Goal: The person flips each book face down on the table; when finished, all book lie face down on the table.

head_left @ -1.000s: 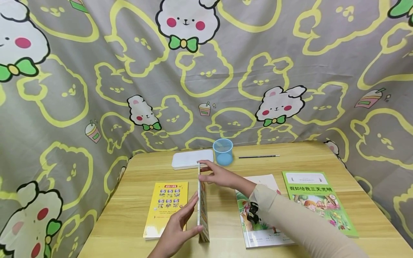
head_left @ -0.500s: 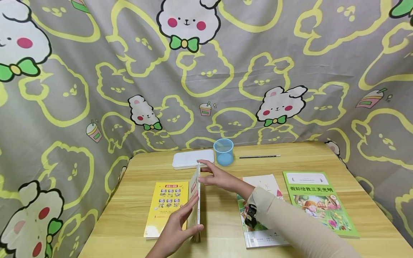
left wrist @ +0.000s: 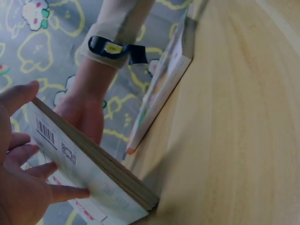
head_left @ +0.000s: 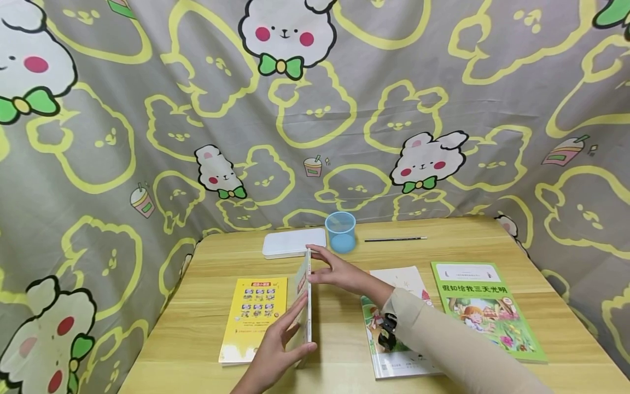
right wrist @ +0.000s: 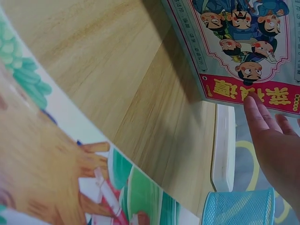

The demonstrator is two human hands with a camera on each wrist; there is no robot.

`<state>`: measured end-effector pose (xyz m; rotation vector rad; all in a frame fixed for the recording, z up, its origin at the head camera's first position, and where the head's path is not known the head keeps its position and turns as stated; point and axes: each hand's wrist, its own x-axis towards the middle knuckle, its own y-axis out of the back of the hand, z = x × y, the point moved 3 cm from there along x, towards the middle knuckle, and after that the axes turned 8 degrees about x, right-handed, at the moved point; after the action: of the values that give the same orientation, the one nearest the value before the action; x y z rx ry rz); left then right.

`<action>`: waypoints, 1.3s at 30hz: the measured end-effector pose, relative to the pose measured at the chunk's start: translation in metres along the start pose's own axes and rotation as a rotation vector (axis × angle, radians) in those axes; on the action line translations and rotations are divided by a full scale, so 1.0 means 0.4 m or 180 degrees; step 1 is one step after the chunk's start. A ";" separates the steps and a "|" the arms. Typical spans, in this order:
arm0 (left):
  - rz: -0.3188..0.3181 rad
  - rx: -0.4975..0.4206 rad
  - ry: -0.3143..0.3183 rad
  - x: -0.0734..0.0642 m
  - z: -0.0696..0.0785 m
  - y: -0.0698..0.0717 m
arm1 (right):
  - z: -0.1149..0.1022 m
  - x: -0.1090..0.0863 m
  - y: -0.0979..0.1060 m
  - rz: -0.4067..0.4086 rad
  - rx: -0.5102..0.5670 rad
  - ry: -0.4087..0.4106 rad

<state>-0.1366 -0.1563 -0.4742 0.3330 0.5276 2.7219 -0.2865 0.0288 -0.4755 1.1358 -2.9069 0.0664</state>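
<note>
1. A blue cup (head_left: 340, 235) stood near the back of the desk (head_left: 339, 345); the work in hand was a comic book (right wrist: 248, 51), held up on edge, on the person's side of the cup and a little to its left.
2. The left hand (head_left: 278, 350) was well in front of the cup, at the comic book's near end; its fingers were spread over one cover, with the thumb at the upper corner, pinching it.
3. The right hand (head_left: 346, 276) was closer to the cup, pinching the comic book's far end; exactly where each fingertip pressed was hard to tell.
4. By my judgement, the lifting on edge was done; letting go was not yet done; I could not tell whether the lower edge touched the desk.
5. Three others lay flat in front of the cup, out of the hands: a yellow book (head_left: 253, 317) to its left, a picture book (head_left: 403, 280) to its right, a green book (head_left: 492, 312) farther right.
6. A white box (head_left: 294, 242) sat just left of the cup; a pencil (head_left: 395, 239) lay to its right; both were untouched.
</note>
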 end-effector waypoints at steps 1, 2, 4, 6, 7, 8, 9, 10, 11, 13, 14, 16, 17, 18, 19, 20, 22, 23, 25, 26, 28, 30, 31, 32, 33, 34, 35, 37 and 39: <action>0.0008 -0.0021 -0.0005 0.002 -0.003 -0.003 | 0.001 -0.001 0.001 -0.0013 0.0019 0.0012; 0.0006 -0.0025 -0.0032 0.004 -0.005 -0.006 | 0.003 -0.002 0.004 -0.0007 0.0027 0.0009; -0.0006 -0.0050 -0.0063 0.007 -0.009 -0.012 | 0.006 -0.004 0.008 0.0003 0.0032 0.0026; -0.0023 -0.0090 -0.0061 0.009 -0.014 -0.017 | 0.008 -0.005 0.011 0.0009 0.0047 0.0023; -0.0037 -0.0102 -0.0058 0.009 -0.016 -0.019 | 0.010 -0.005 0.013 0.0016 0.0047 0.0026; -0.0055 -0.0115 -0.0059 0.008 -0.019 -0.021 | 0.012 -0.005 0.015 0.0025 0.0059 0.0020; -0.0070 -0.0129 -0.0053 0.008 -0.022 -0.022 | 0.013 -0.006 0.015 0.0031 0.0066 0.0022; -0.0086 -0.0151 -0.0042 0.009 -0.026 -0.024 | 0.016 -0.006 0.018 0.0039 0.0068 0.0023; -0.0104 -0.0174 -0.0023 0.009 -0.029 -0.025 | 0.018 -0.008 0.019 0.0042 0.0076 0.0029; -0.0150 -0.0190 0.0011 0.010 -0.037 -0.028 | 0.021 -0.009 0.021 0.0052 0.0086 0.0033; -0.0178 -0.0192 0.0045 0.011 -0.041 -0.030 | 0.023 -0.010 0.023 0.0052 0.0089 0.0036; -0.0240 -0.0171 0.0112 0.013 -0.049 -0.034 | 0.025 -0.012 0.025 0.0052 0.0090 0.0036; -0.0271 -0.0133 0.0130 0.014 -0.052 -0.036 | 0.024 -0.014 0.026 0.0056 0.0085 0.0027; -0.0294 -0.0091 0.0142 0.014 -0.055 -0.039 | 0.026 -0.014 0.027 0.0065 0.0076 0.0014; -0.0306 -0.0017 0.0146 0.015 -0.058 -0.041 | 0.026 -0.016 0.028 0.0065 0.0061 0.0024; -0.0306 0.0083 0.0124 0.016 -0.060 -0.043 | 0.026 -0.018 0.029 0.0074 0.0057 0.0016; -0.0279 0.0309 0.0081 0.017 -0.062 -0.046 | 0.024 -0.023 0.032 0.0090 0.0037 0.0010; -0.0256 0.0423 0.0060 0.018 -0.062 -0.047 | 0.024 -0.025 0.033 0.0104 0.0015 0.0003; -0.0221 0.0610 0.0036 0.018 -0.063 -0.049 | 0.024 -0.030 0.036 0.0110 0.0002 0.0000; -0.0218 0.0656 0.0043 0.019 -0.064 -0.051 | 0.025 -0.033 0.038 0.0121 -0.0008 -0.0017; -0.0231 0.0693 0.0044 0.021 -0.065 -0.053 | 0.029 -0.037 0.043 0.0122 -0.0037 -0.0011; -0.0256 0.0701 0.0038 0.024 -0.067 -0.056 | 0.032 -0.041 0.048 0.0133 -0.0087 -0.0008; -0.0269 0.0706 0.0037 0.025 -0.068 -0.057 | 0.032 -0.043 0.051 0.0143 -0.0122 -0.0005; -0.0281 0.0711 0.0036 0.027 -0.069 -0.057 | 0.033 -0.045 0.053 0.0157 -0.0167 -0.0008; -0.0289 0.0730 0.0031 0.028 -0.069 -0.058 | 0.033 -0.047 0.056 0.0166 -0.0227 -0.0003; -0.0296 0.0752 0.0031 0.029 -0.069 -0.058 | 0.032 -0.048 0.058 0.0179 -0.0300 -0.0002; -0.0300 0.0785 0.0035 0.030 -0.070 -0.058 | 0.031 -0.050 0.061 0.0194 -0.0388 0.0000; -0.0312 0.0864 0.0032 0.031 -0.072 -0.059 | 0.026 -0.054 0.065 0.0207 -0.0543 0.0015; -0.0325 0.0942 0.0040 0.032 -0.075 -0.059 | 0.022 -0.058 0.069 0.0197 -0.0659 0.0047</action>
<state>-0.1501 -0.1402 -0.5086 0.3521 0.9281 2.5487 -0.2883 0.0643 -0.4859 1.0079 -2.8535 -0.2191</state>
